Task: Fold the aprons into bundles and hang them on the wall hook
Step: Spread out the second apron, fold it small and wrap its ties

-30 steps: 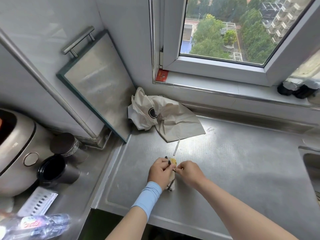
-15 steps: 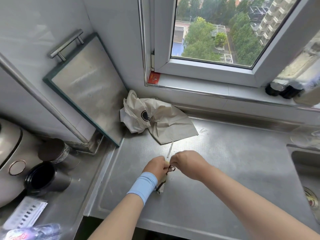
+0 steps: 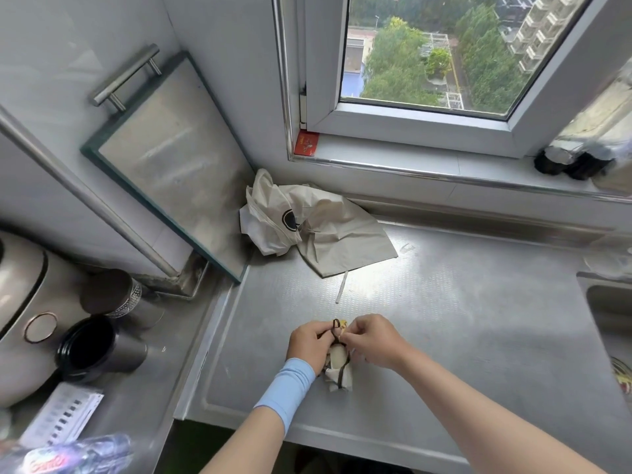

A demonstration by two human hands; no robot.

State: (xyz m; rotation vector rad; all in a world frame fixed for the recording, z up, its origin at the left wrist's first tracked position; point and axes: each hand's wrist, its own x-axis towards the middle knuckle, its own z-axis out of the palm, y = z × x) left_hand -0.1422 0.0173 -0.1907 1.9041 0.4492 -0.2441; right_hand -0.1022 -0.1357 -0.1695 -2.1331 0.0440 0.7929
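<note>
Two hands are working on one bundle (image 3: 338, 369): the left hand (image 3: 309, 343) is gripping its top end, while the right hand (image 3: 374, 340) is pinching the dark cord (image 3: 336, 328), whose loop is standing up between the two sets of fingers (image 3: 352, 329). The bundle is lying on the surface (image 3: 461, 319), its lower end poking out just beneath the fingers, toward the person. By the look of it, the tying step is under way. Next, the knot is needing a snug pull that is leaving a loop for the hook, which is not showing. Well beyond the fingers, a second apron (image 3: 321, 227) is lying crumpled, awaiting folding.
</note>
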